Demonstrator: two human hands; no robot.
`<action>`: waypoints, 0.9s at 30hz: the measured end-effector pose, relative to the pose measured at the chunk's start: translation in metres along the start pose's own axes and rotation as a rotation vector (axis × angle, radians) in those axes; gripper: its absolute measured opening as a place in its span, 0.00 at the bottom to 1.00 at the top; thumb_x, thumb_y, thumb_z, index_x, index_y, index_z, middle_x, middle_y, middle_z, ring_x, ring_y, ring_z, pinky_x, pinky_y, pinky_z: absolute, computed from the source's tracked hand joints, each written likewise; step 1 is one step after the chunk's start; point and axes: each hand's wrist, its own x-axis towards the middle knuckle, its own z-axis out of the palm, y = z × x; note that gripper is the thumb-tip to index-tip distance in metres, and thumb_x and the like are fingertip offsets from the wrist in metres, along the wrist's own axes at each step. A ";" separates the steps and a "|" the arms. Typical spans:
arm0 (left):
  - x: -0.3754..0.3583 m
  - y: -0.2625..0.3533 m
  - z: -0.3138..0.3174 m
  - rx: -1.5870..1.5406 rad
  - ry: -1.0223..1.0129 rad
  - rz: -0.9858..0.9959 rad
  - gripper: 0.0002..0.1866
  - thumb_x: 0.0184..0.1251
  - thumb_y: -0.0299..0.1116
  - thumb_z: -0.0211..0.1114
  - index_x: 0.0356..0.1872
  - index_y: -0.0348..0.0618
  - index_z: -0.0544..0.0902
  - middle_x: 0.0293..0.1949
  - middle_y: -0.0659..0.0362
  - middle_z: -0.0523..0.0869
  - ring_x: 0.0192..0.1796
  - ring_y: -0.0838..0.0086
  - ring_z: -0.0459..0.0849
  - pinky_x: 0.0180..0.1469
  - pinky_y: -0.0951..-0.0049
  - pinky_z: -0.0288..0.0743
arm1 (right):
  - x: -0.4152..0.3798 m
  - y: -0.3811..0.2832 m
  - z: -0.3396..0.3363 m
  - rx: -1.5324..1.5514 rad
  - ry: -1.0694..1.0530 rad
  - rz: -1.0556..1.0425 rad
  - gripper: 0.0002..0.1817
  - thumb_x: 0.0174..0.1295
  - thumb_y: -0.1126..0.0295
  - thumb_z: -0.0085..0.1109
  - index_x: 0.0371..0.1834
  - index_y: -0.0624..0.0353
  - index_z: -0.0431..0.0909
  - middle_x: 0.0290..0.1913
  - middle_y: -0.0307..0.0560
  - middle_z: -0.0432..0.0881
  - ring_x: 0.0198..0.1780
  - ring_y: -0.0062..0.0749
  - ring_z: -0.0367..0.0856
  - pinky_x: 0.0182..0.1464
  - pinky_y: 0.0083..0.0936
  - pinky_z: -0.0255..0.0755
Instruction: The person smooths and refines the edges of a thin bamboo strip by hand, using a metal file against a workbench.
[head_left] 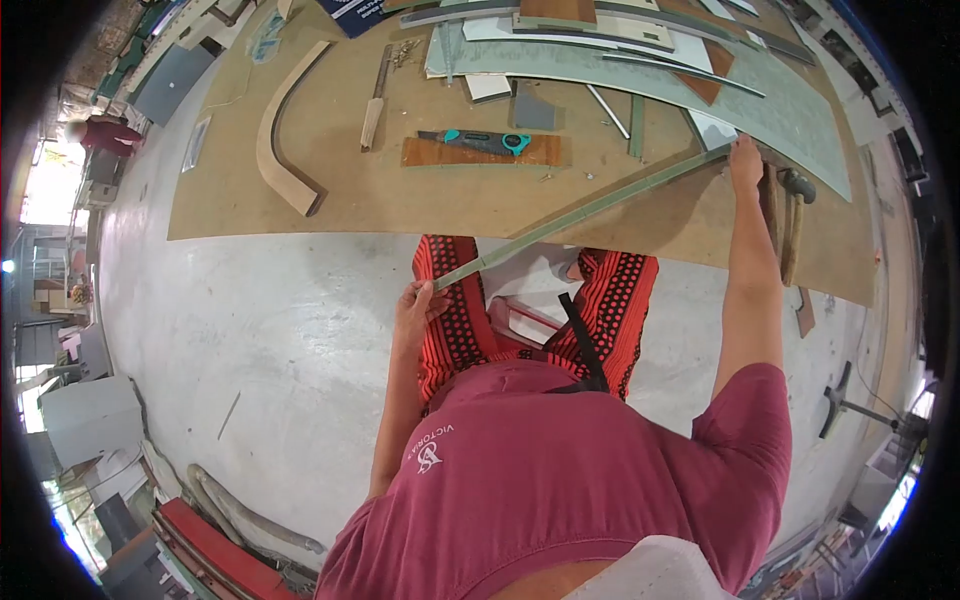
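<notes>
A long, thin green strip [590,208] runs slantwise over the front edge of the brown table [350,200]. My left hand [421,300] is closed on its near end, above my lap. At the far end, my right hand [744,158] has its fingers closed on the strip beside the stacked panels. A hammer [796,205] lies just right of my right forearm. Left of the strip, a black and teal tool [475,142] rests on a brown wooden piece [540,152].
Large pale green panels [800,130] and other boards are piled at the table's back right. A curved wooden piece [270,150] lies on the left, near a wooden-handled tool [373,115]. Another person [105,135] is at the far left. A red object [225,550] stands at lower left.
</notes>
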 end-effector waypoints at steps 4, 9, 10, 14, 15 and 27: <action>0.000 -0.001 -0.003 0.020 -0.008 -0.024 0.13 0.72 0.42 0.61 0.43 0.43 0.78 0.38 0.55 0.87 0.36 0.73 0.87 0.42 0.73 0.82 | 0.003 -0.013 -0.002 0.078 0.051 0.011 0.16 0.67 0.56 0.52 0.49 0.55 0.73 0.46 0.57 0.83 0.51 0.59 0.80 0.47 0.51 0.73; 0.005 -0.002 -0.001 0.068 -0.003 0.003 0.14 0.71 0.42 0.61 0.44 0.42 0.77 0.37 0.56 0.87 0.35 0.73 0.86 0.41 0.74 0.82 | 0.009 -0.027 0.019 0.236 0.129 -0.049 0.17 0.65 0.59 0.54 0.50 0.58 0.75 0.42 0.60 0.83 0.46 0.57 0.81 0.47 0.43 0.74; 0.006 0.000 0.000 0.087 -0.006 0.000 0.14 0.72 0.43 0.61 0.45 0.42 0.77 0.37 0.56 0.87 0.35 0.73 0.86 0.42 0.74 0.82 | -0.007 -0.052 0.004 0.399 0.095 -0.007 0.19 0.64 0.60 0.55 0.53 0.59 0.74 0.43 0.60 0.83 0.47 0.56 0.81 0.49 0.43 0.73; 0.000 0.008 0.004 0.084 0.000 0.035 0.16 0.72 0.43 0.60 0.48 0.40 0.75 0.36 0.57 0.86 0.35 0.74 0.86 0.42 0.74 0.82 | -0.082 -0.109 -0.021 0.544 0.262 -0.143 0.24 0.62 0.65 0.58 0.61 0.62 0.70 0.50 0.59 0.79 0.54 0.51 0.74 0.56 0.41 0.69; 0.001 0.008 0.004 0.100 0.016 0.017 0.17 0.72 0.43 0.60 0.48 0.38 0.75 0.36 0.56 0.86 0.35 0.74 0.86 0.42 0.74 0.82 | -0.105 -0.117 -0.027 0.530 0.303 -0.170 0.24 0.63 0.66 0.58 0.62 0.62 0.69 0.52 0.58 0.77 0.56 0.50 0.72 0.58 0.41 0.67; 0.023 0.013 0.003 0.137 -0.081 0.021 0.17 0.72 0.43 0.60 0.48 0.38 0.75 0.37 0.54 0.87 0.38 0.74 0.86 0.45 0.73 0.79 | -0.295 -0.155 -0.020 0.536 0.102 -0.347 0.22 0.67 0.64 0.54 0.63 0.58 0.70 0.62 0.55 0.72 0.65 0.52 0.66 0.68 0.44 0.58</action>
